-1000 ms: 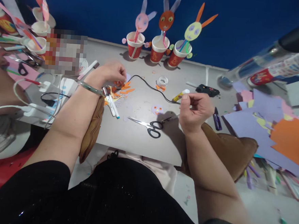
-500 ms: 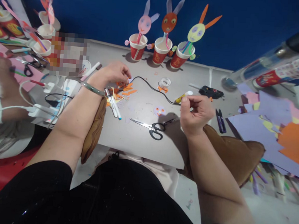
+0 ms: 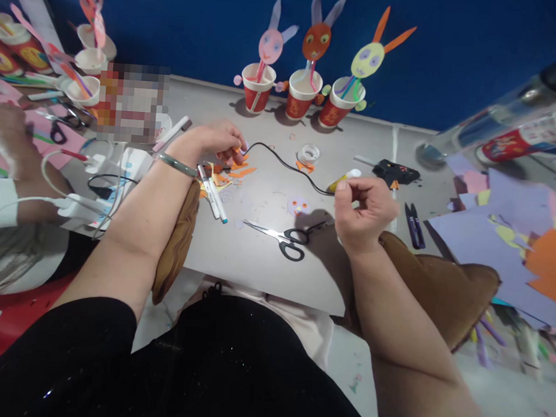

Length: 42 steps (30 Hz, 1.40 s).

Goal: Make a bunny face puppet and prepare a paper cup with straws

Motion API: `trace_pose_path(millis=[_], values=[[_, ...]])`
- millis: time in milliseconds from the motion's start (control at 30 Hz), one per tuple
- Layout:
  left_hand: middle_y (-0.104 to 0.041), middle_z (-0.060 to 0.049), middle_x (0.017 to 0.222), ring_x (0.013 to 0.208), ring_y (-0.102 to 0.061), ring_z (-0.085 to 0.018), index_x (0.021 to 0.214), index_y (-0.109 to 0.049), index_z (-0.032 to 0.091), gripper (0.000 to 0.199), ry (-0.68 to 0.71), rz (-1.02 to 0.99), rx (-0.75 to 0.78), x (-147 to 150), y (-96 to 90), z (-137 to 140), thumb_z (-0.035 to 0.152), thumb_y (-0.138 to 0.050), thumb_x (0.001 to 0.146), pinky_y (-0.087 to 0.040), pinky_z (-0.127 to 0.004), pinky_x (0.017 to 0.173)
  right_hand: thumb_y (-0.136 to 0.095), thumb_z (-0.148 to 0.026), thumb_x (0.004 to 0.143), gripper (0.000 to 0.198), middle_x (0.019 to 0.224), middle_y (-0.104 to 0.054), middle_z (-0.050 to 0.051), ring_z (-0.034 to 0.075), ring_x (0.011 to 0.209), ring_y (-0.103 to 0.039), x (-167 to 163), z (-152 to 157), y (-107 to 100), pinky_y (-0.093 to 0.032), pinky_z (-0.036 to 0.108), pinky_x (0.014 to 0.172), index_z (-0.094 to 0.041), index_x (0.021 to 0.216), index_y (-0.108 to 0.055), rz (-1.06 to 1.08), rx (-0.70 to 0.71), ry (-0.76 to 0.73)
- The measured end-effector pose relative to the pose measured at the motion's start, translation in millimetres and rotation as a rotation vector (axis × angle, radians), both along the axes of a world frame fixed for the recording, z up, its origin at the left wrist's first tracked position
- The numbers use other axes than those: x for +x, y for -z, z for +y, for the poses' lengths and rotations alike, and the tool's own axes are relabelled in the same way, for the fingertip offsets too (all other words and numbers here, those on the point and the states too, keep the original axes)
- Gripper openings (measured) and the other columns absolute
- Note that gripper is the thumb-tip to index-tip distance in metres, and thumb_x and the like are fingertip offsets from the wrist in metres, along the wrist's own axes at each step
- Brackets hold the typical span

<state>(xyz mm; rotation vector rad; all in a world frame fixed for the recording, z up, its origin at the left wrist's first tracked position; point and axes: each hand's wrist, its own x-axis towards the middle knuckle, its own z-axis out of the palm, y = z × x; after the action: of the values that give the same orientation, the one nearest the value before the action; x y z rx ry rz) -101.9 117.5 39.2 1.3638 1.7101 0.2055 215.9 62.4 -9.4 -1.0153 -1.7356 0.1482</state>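
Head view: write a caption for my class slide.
Bare hands at a grey table, black-handled metal scissors nearby, three red-and-white paper cups with paper rabbit heads behind.

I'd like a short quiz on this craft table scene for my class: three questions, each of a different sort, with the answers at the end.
1. Multiple choice: three red cups stand in a row by the blue wall. What colour is the paper rabbit face on the middle cup?
A) pink
B) orange
C) yellow

2. True or false: the white roll lies between the scissors in front of the person and the row of cups.

3. Fill the gap: the person's left hand is at a pile of paper scraps, many of them coloured ____.

Key: 1 B; 2 true; 3 orange.
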Motion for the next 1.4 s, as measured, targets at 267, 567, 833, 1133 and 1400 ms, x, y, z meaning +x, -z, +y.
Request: trace_pose_path(millis=[267, 567, 833, 1133, 1400], values=[[-0.077, -0.015, 0.098, 0.078, -0.072, -0.018, 0.121, -0.069, 0.012, 0.034, -0.009, -0.139, -0.021, 4, -6.8, -3, 0.017, -0.056, 0.089, -0.047, -0.031, 0.069, -0.062, -0.033, 0.094, 0.017, 0.069, -0.059, -0.001, 0.011, 0.054, -0.052, 2, 1, 2, -0.047, 0.028, 0.056, -0.023, 0.08, -0.061, -0.007, 0.006, -0.002], [-0.075, -0.008, 0.076, 0.073, -0.068, -0.018, 0.085, -0.081, 0.016, 0.02, 0.384, -0.023, -0.131, -12, -17.8, -12, 0.032, -0.075, 0.075, -0.049, -0.03, 0.071, -0.062, -0.031, 0.092, 0.015, 0.069, -0.061, -0.001, 0.011, 0.054, -0.053, -1, -1, 2, -0.047, 0.028, 0.056, -0.023, 0.079, -0.062, -0.025, -0.012, -0.026], [-0.076, -0.006, 0.081, 0.077, -0.067, -0.018, 0.089, -0.081, 0.016, 0.022, 0.452, 0.251, 0.117, -7, -7.1, -9, 0.022, -0.069, 0.071, -0.045, -0.027, 0.068, -0.062, -0.033, 0.089, 0.015, 0.068, -0.06, 0.0, 0.012, 0.055, -0.053, -2, 0, 3, -0.048, 0.029, 0.057, -0.023, 0.078, -0.063, -0.044, -0.074, 0.009], [-0.072, -0.005, 0.07, 0.073, -0.066, -0.022, 0.081, -0.076, 0.016, 0.022, 0.461, 0.38, 0.028, 11, -4.2, -17, 0.011, -0.07, 0.06, -0.046, -0.03, 0.067, -0.062, -0.034, 0.089, 0.015, 0.066, -0.059, -0.001, 0.012, 0.053, -0.052, -2, 1, 5, -0.047, 0.029, 0.056, -0.023, 0.078, -0.063, -0.047, -0.038, -0.01], [-0.072, -0.006, 0.074, 0.076, -0.063, -0.02, 0.076, -0.072, 0.018, 0.012, 0.315, 0.372, 0.152, 2, -9.2, -11, 0.015, -0.067, 0.066, -0.043, -0.031, 0.071, -0.06, -0.033, 0.091, 0.015, 0.066, -0.059, -0.001, 0.013, 0.053, -0.051, -3, -1, 2, -0.046, 0.029, 0.056, -0.024, 0.079, -0.061, -0.045, -0.032, -0.043]])
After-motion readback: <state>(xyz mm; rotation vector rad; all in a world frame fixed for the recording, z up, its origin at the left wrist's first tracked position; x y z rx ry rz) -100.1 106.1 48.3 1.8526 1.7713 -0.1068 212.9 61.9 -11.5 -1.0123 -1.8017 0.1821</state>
